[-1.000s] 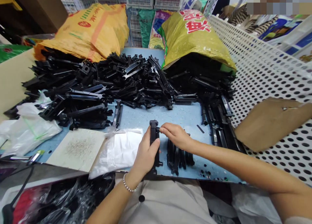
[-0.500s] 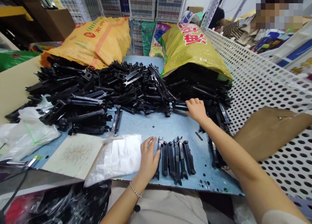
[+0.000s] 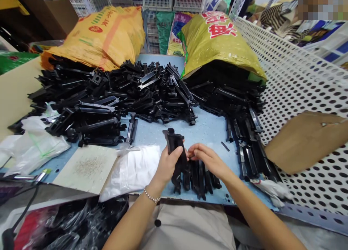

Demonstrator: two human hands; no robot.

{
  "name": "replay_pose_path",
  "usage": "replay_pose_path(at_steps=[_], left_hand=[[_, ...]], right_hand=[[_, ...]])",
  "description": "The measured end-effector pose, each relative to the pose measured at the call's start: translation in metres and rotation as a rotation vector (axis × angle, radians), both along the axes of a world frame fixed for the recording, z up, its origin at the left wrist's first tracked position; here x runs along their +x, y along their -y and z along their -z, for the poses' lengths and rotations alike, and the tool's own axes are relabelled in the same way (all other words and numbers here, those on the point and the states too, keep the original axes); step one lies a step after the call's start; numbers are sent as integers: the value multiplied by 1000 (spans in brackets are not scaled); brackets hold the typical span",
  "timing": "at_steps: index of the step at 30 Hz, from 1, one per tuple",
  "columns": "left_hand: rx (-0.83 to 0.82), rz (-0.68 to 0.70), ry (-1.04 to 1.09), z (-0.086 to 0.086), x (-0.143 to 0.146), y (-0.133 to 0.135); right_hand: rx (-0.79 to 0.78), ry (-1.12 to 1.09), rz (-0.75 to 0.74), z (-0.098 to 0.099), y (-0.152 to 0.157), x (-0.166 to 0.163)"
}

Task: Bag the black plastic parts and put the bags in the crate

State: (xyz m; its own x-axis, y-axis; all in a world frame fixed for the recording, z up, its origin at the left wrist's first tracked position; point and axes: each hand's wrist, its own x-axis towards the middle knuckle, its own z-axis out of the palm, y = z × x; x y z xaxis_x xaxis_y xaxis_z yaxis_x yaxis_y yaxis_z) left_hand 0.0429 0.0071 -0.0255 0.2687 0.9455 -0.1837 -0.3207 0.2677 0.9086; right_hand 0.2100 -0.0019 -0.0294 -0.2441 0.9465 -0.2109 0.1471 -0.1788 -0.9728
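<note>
My left hand (image 3: 165, 167) is closed around black plastic bracket-like parts (image 3: 172, 139), apparently two side by side, tilted up above the table's front. Just right of them, my right hand (image 3: 208, 159) has its fingers curled together, the tips close against the parts' side. What those fingertips pinch, if anything, is hidden. Under both hands a row of similar black parts (image 3: 201, 183) lies side by side on the blue tabletop (image 3: 152, 132). A large heap of the same parts (image 3: 152, 94) spreads behind.
An orange sack (image 3: 108, 36) and a yellow-green sack (image 3: 217, 47) stand open behind the heap. Plastic bags (image 3: 136, 166) and a cream board (image 3: 84, 168) lie to the left. More black parts (image 3: 247, 155) and a perforated white panel (image 3: 304, 83) are at right.
My right hand has come back from the heap toward my left. My left hand has gone from resting open beside the row to gripping black parts, raised above it.
</note>
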Motion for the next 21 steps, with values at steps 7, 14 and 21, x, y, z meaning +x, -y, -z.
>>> replay_pose_path(at_steps=[7,14,21], left_hand=[[215,-70,-501,-2,-6,16],[211,-213,-502,8,-22,-1],[136,-176,-576,34,-34,1]], right_hand=[[805,612,4,-15,-34,-7],[750,653,-348,1,4,-23],[711,848,-335,21,2,-21]])
